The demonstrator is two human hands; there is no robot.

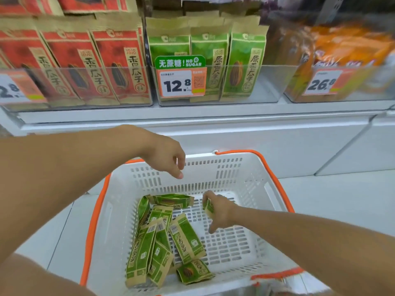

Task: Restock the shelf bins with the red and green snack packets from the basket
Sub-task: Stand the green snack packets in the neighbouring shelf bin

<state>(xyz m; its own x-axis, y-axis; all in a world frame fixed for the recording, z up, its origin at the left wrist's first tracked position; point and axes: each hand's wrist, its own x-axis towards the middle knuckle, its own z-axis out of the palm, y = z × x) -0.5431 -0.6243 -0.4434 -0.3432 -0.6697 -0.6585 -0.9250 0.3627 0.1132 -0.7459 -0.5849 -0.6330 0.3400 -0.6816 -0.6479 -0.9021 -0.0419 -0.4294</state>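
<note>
Right hand [218,210] is reaching into the white basket [252,184] at lower centre of the frame, fingers curling round one green packet [209,207] near the basket's far wall. Left hand [168,154] is hovering above the basket's far rim, fingers hanging loosely curled, holding nothing. More green packets [162,238] are lying in a loose pile on the basket floor, left of centre, some overlapping. Basket has orange handles [275,167]. Up top, clear shelf bins: red packets [96,65] are standing upright in the upper left bin, green shelf packets [222,60] are standing upright in the centre bin [256,90] behind a 12.8 price tag [177,83] with a green no-sugar sign. Orange bags [350,45] are sitting blurred in the upper right bin.
</note>
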